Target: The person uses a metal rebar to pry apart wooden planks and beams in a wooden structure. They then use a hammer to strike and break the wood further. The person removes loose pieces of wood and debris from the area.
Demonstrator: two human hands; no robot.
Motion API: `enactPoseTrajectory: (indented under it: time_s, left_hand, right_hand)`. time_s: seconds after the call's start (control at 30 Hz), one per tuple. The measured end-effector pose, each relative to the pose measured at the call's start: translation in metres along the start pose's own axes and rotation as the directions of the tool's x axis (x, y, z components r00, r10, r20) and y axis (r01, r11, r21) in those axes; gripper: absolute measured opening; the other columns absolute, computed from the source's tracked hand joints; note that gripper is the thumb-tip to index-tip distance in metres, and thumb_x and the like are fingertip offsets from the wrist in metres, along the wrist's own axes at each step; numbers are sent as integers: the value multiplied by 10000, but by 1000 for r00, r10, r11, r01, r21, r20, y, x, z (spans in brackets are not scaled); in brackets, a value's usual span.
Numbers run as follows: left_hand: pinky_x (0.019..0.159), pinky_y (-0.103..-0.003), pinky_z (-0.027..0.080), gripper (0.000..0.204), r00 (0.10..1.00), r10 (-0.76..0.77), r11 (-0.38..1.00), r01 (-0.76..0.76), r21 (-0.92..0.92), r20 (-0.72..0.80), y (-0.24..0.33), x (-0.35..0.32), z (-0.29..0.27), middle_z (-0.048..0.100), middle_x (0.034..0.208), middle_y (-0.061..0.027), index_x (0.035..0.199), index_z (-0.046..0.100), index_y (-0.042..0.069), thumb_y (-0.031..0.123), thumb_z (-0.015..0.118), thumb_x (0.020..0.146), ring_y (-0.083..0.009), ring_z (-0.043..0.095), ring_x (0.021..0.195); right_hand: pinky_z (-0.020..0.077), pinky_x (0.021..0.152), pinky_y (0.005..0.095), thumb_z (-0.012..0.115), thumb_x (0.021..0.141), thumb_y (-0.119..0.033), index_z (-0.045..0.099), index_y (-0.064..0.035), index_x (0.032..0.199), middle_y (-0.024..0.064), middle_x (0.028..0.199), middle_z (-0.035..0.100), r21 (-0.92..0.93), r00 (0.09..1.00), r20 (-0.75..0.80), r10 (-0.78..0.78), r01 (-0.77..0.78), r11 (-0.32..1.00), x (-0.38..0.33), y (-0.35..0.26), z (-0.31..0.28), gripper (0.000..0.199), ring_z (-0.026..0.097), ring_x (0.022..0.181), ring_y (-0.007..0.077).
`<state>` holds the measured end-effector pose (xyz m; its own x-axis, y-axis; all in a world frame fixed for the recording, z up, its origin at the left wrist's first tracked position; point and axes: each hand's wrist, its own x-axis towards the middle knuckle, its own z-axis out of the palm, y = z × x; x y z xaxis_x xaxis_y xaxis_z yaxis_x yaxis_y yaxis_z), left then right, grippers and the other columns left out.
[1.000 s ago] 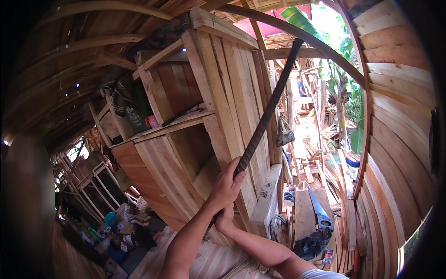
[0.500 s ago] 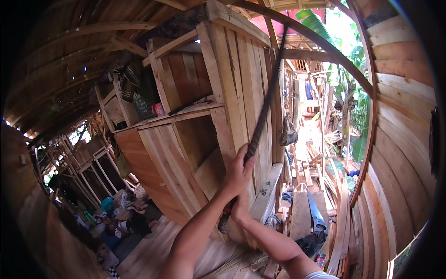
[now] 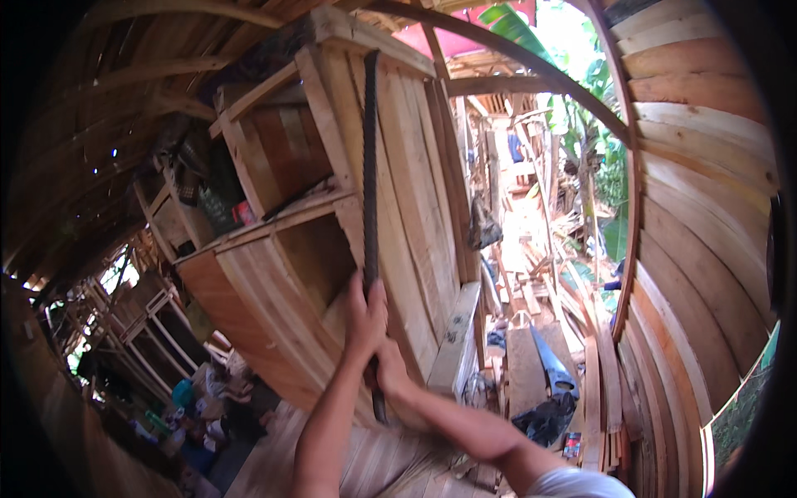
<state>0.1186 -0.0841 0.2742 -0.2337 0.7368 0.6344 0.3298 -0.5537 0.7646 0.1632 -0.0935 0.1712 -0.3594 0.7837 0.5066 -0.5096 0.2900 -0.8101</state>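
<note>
In front of me a long, dark crowbar [image 3: 370,166] with a ridged surface stands nearly upright. My left hand [image 3: 365,319] is wrapped round its lower half. Just below, my right hand [image 3: 390,368] also grips it, close against the left wrist. The bar's lower end sticks out beneath my hands. Behind it rises a tall wooden cabinet [image 3: 415,199] of raw planks, with open compartments at its front. Whether the bar touches the cabinet, I cannot tell.
A handsaw [image 3: 552,361] lies on a board at the right, by a black plastic bag [image 3: 548,417]. Past the opening is a heap of scrap planks [image 3: 531,274]. A plank wall [image 3: 697,216] curves along the right. Clutter [image 3: 203,415] covers the lower left floor.
The crowbar has swung from leaning right to nearly upright, and both hands have moved left and slightly down with it. The whole view has shifted a little.
</note>
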Motion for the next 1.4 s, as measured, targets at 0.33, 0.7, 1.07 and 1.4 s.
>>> enactPoseTrajectory:
  time_s: [0.33, 0.7, 1.07, 1.4]
  left_hand:
    - [640, -270, 464, 217, 819, -317, 847, 472, -246, 478, -95, -131, 60, 566, 752, -40, 1013, 504, 56, 225, 603, 919, -127, 570, 661]
    - [867, -409, 431, 239, 435, -786, 41, 746, -665, 439, -217, -262, 58, 483, 629, -29, 718, 477, 128, 210, 620, 891, -205, 514, 684]
    - [872, -474, 413, 247, -170, -923, -385, 457, -802, 346, -303, -463, -36, 510, 664, -58, 710, 454, 104, 224, 511, 918, -245, 532, 712]
    - [843, -509, 449, 179, -330, -911, -379, 437, -816, 246, -285, -503, -65, 525, 747, -86, 804, 485, 46, 204, 526, 876, -283, 538, 793]
  right_hand:
    - [449, 640, 349, 510, 932, -300, 539, 16, 1025, 104, 733, 549, -306, 939, -343, 7, -119, 945, -152, 107, -96, 331, 498, 662, 178]
    - [483, 661, 519, 581, 812, -331, 553, -111, 975, 196, 703, 635, -841, 780, -261, 569, -473, 262, -327, 108, -214, 275, 623, 699, 412]
    - [513, 788, 454, 608, 794, -327, 594, -154, 1127, 182, 935, 669, -948, 415, 87, 906, -245, 203, -376, 118, -209, 376, 645, 919, 341]
    - [511, 847, 425, 610, 789, -347, 641, -106, 1071, 164, 1015, 665, -981, 248, 94, 964, -142, 132, -352, 121, -187, 372, 641, 974, 314]
